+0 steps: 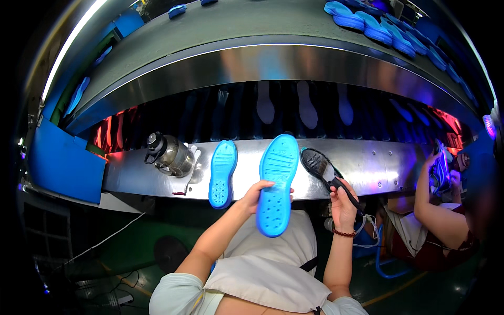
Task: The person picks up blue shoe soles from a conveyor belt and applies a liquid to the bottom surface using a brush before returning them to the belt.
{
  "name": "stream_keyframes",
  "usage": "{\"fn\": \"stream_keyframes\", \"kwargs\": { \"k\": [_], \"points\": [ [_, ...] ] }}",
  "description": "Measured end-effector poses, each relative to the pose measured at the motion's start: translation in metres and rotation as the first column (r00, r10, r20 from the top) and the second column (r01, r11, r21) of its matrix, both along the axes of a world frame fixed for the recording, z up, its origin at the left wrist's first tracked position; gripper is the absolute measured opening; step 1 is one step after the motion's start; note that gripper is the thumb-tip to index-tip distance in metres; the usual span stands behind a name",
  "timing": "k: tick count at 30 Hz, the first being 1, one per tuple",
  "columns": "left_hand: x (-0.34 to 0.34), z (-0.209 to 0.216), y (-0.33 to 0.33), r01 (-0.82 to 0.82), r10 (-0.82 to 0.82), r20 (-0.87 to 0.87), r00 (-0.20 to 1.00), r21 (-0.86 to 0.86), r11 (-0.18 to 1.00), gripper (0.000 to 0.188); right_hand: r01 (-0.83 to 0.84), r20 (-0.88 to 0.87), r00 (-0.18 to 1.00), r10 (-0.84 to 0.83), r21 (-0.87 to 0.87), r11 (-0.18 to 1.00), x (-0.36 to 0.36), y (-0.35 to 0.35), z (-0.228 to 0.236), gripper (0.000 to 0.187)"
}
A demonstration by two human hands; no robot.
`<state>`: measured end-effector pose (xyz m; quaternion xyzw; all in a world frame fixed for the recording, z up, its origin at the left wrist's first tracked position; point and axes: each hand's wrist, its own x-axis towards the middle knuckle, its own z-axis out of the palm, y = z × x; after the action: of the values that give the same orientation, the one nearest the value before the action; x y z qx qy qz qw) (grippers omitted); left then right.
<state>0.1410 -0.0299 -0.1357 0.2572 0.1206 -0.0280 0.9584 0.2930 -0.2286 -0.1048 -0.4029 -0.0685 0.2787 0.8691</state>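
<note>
My left hand (255, 196) grips a bright blue shoe sole (277, 163) at its middle, thumb on the face and fingertips showing past the right edge. The sole is tilted up, its ridged, hole-dotted face toward me. In my right hand (343, 206) is a black, long-handled tool that looks like a brush (316, 164). Its oval head lies over the metal ledge, just right of the held sole. A second blue sole (223, 173) rests on the ledge to the left. Farther left stand a clear pump bottle (174, 155) and a white cloth (185, 180).
Behind the metal ledge (367, 168) runs a dark slot with hanging or reflected sole shapes. Above it, a grey-green conveyor belt (252, 23) carries stacked blue soles (375, 26) at the right. A co-worker's arm (428, 205) is at the far right. A pale cord (374, 231) hangs by my right wrist.
</note>
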Motion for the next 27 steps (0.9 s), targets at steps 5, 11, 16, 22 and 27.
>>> {"fn": "stream_keyframes", "kwargs": {
  "k": [5,11,16,22,27],
  "points": [
    [0.014,0.025,-0.034,-0.057,0.076,0.170,0.982,-0.114,0.992,0.089,-0.223,0.200,0.953,0.229,-0.053,0.973,-0.009,0.028,0.025,0.021],
    [0.015,0.039,-0.046,-0.078,0.127,0.195,0.973,-0.244,0.967,0.102,-0.253,0.038,0.967,0.253,-0.010,0.968,-0.004,0.053,0.027,0.021],
    [0.017,0.034,-0.043,-0.090,0.125,0.137,0.983,-0.242,0.966,0.098,-0.257,0.041,0.964,0.261,-0.086,0.962,0.008,0.063,0.018,0.021],
    [0.016,0.033,-0.045,-0.082,0.119,0.142,0.983,-0.246,0.966,0.096,-0.178,0.155,0.967,0.203,-0.163,0.971,0.012,0.075,0.025,0.019],
    [0.021,0.012,-0.048,-0.242,0.260,0.075,0.963,-0.198,0.950,0.087,-0.026,0.521,0.797,0.307,-0.478,0.878,-0.009,0.088,0.038,0.016]
  ]
}}
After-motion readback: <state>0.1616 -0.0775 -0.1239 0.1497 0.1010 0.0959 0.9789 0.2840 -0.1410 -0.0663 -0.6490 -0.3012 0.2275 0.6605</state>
